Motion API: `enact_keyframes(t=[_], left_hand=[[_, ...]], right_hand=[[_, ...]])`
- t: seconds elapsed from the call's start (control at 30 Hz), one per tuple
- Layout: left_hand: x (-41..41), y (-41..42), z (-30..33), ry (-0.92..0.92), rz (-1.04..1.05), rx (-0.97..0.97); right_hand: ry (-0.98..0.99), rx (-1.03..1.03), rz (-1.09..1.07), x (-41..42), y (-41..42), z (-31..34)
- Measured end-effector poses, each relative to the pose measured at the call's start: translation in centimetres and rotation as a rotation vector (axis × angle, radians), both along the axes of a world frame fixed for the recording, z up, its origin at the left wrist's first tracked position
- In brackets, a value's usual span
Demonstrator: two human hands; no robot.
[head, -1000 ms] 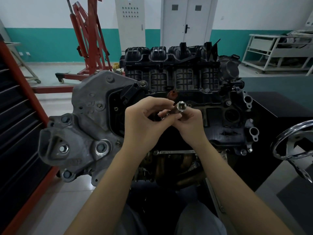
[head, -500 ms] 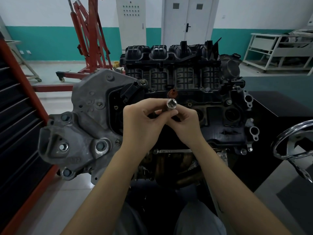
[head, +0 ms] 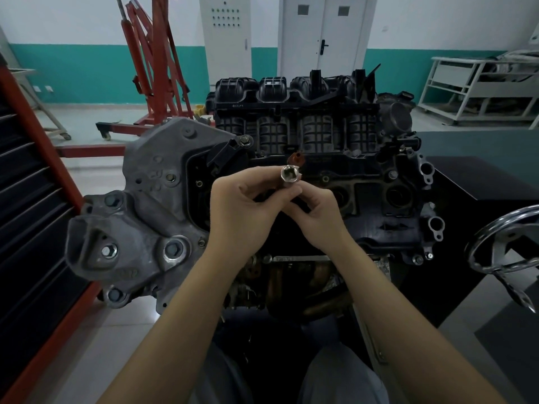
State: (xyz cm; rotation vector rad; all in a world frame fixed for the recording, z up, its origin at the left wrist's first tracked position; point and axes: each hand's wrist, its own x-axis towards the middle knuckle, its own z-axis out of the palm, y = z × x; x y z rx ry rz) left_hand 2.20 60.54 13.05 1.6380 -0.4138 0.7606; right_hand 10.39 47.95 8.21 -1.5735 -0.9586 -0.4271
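you hold the socket (head: 289, 174) up before the engine (head: 320, 132), open end toward you. left hand (head: 242, 211) pinches its top, right hand (head: 318, 211) grips below. you seem to be checking it. next, line it squarely onto the engine.

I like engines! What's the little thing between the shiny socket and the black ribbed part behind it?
A small reddish-brown cap on the engine shows between the socket and the black ribbed part, in the head view.
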Motion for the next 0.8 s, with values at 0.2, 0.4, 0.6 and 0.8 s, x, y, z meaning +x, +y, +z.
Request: enact_keyframes(t=[0.2, 0.4, 0.6, 0.8], left_hand=[[-0.04, 0.27, 0.15, -0.051, 0.050, 0.189], [-0.17, 0.27, 0.11, -0.021, 0.033, 0.084], [-0.21, -0.10, 0.32, -0.025, 0.097, 0.210], [-0.13, -0.02, 0.03, -0.011, 0.056, 0.031]], right_hand=[[0.058, 0.073, -0.069, 0.33, 0.18, -0.49], [0.006, 0.018, -0.031, 0.11, 0.13, -0.24], [0.004, 0.053, -0.090, 0.02, 0.43, -0.37], [-0.018, 0.038, -0.038, -0.10, 0.33, -0.05]])
